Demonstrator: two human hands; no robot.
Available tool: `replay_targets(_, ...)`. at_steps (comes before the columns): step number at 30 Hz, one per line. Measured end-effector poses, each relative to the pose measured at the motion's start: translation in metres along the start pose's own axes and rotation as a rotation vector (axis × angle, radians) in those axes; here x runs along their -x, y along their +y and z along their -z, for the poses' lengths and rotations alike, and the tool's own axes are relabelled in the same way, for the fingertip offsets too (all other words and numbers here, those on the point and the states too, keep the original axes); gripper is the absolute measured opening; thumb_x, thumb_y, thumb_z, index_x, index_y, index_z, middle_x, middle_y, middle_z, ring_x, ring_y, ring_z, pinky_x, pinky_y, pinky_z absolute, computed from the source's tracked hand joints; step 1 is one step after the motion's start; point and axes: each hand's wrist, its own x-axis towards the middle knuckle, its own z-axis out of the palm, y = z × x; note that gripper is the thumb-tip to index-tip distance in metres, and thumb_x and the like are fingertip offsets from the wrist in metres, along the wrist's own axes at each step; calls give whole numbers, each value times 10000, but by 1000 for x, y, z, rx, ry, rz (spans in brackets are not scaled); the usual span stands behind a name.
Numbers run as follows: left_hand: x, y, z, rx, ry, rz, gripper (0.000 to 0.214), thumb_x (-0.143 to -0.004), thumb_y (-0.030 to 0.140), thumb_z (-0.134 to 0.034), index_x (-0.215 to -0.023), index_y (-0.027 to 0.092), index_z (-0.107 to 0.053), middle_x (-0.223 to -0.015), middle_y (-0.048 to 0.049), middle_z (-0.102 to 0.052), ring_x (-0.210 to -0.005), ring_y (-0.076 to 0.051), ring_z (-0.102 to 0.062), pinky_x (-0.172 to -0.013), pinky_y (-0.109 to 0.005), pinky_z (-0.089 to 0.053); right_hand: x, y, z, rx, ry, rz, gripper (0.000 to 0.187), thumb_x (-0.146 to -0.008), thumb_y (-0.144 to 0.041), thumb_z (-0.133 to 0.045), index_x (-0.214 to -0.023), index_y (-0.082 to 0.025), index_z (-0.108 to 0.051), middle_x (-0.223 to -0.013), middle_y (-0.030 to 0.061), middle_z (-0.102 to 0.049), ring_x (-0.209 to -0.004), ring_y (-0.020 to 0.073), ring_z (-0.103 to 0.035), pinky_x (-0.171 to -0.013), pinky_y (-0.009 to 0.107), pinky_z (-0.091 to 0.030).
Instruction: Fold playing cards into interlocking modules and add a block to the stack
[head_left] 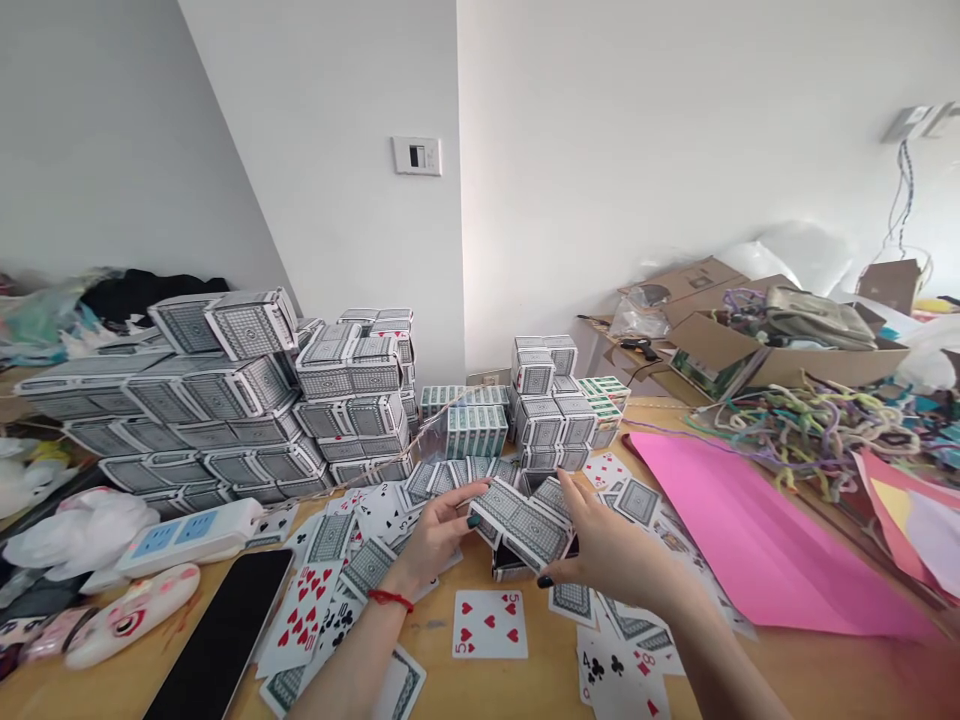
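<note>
Both hands are around a small box built of playing cards, tilted above the table, with card backs facing up and a dark gap beneath it. My left hand pinches its left end between thumb and fingers. At the right end, my right hand curves around with its thumb at the near corner and fingers behind. The fingertips on the far side are partly hidden. A five of hearts lies face up just in front. Loose playing cards are scattered left and right of the hands.
Card-box stacks rise at the left, with another stack behind the hands. Green-backed card packs stand between. A black phone, power strip, pink sheet, fuzzy-stem tangle and cardboard box surround the work.
</note>
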Motion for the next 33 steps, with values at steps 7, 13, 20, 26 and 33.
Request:
replay_targets(7, 7, 5, -4, -83, 50, -60, 282, -649, 224, -706, -930, 198, -692, -1327, -98, -460, -1234, -299, -375, -955, -378, -383, -3, 15, 18, -103, 34, 190, 1019, -603, -298, -679, -1406, -232, -55, -1449, 114, -198, -1304, 272, -239, -1030, 413, -297)
replay_targets(13, 8, 5, -12, -165, 100, -134, 255, -646, 224, -715, -898, 200, -688, -1299, -97, -488, -1167, -299, -452, -937, -380, -399, -10, 37, 29, -256, -7, 282, 966, -652, -304, -664, -1403, -267, -58, -1468, 76, -153, -1329, 249, -173, -1073, 433, -207)
replay_targets(20, 8, 3, -17, -267, 20, -179, 686, -632, 286, -731, -1261, 249, -460, -1243, -100, -498, -1151, -305, -447, -971, -412, -361, -33, 71, 18, -543, -161, 462, 985, -661, -377, -694, -1401, -263, -54, -1473, 77, -130, -1332, 213, -170, -1088, 389, -155)
replay_targets(26, 11, -1, -17, -341, -5, -176, 562, -604, 299, -745, -1132, 208, -574, -1276, -117, -437, -1151, -309, -446, -999, -417, -334, -40, 82, 11, -559, -191, 466, 1010, -616, -425, -720, -1394, -290, -91, -1480, 71, -97, -1334, 225, -159, -1076, 404, -156)
replay_targets(33, 15, -6, -24, -324, -29, -159, 524, -636, 205, -722, -1130, 207, -549, -1290, -127, -470, -1193, -306, -419, -1001, -438, -333, -41, 86, 11, -582, -251, 448, 957, -658, -333, -700, -1387, -331, -81, -1482, 58, -79, -1335, 229, -150, -1054, 446, -178)
